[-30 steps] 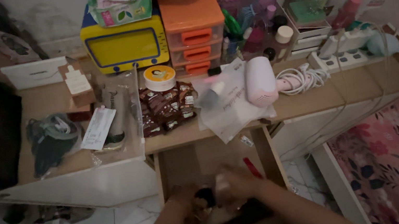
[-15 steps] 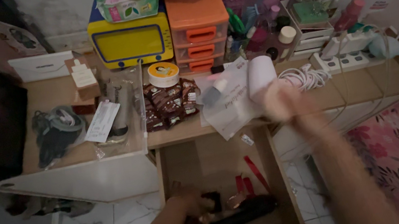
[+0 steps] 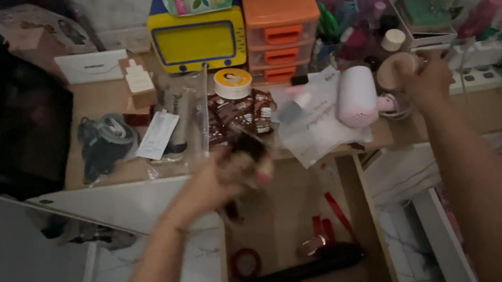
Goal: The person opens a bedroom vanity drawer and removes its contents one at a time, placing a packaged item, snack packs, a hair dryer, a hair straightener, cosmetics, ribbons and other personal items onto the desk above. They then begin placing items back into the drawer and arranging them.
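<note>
— Looking down at the desk (image 3: 92, 101), what has each hand got?

— The left hand (image 3: 230, 177) is over the front edge of the desk, just above the open drawer (image 3: 369, 223). Its fingers (image 3: 262, 174) are curled round a small dark object (image 3: 248, 146). It is blurred, so I cannot tell what kind of thing it is.

— And the other?

— The right hand (image 3: 427, 78) is up near the right back part of the desk, fingers closed on a small round beige container (image 3: 394, 71). It is held just beside the pale pink hair dryer (image 3: 357, 97) and in front of the white power strip (image 3: 484, 60).

— What lies around them?

— Between the hands, a white paper sheet (image 3: 318, 121) hangs over the front edge. Left of it sits a brown snack packet (image 3: 234, 114), with a roll of tape (image 3: 233, 84) behind it. At the back edge stand a yellow box (image 3: 199, 39) and orange mini drawers (image 3: 278, 31). A dark bundle of cables (image 3: 103, 140) lies toward the left edge.

— Inside the drawer?

— A long black object (image 3: 303, 269) along the front, a red ring (image 3: 246, 262) at the left, and red strips (image 3: 334, 211) nearer the right wall.
</note>
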Tool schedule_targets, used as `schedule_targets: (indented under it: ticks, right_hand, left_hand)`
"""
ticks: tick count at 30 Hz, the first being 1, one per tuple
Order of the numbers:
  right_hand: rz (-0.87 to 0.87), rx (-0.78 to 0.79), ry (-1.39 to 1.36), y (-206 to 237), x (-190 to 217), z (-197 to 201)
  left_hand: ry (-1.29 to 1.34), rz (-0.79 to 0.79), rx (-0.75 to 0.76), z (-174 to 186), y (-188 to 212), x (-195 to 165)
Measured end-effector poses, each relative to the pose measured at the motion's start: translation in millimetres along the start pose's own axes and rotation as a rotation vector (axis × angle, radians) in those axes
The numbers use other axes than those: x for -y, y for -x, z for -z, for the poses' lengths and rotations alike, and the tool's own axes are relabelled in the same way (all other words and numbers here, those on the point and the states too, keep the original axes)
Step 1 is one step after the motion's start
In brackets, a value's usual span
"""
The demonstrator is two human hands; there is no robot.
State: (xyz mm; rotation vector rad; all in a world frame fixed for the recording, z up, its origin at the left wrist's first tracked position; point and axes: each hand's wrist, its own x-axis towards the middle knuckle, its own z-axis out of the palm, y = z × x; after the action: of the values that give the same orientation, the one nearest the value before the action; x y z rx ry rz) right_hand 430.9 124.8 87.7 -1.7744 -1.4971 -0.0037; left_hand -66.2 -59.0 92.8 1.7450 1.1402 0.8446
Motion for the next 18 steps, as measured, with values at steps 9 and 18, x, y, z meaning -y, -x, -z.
schedule_targets:
  ticks: [9, 18]
  right_hand:
    - [0.182, -0.128, 0.209, 11, 13, -13]
    - [-0.213, 0.06, 0.246, 17, 37, -6]
  left_hand:
    - [-0.052, 0.06, -0.77, 174, -20, 51]
    - [-0.347, 0.316, -1.048, 226, -33, 79]
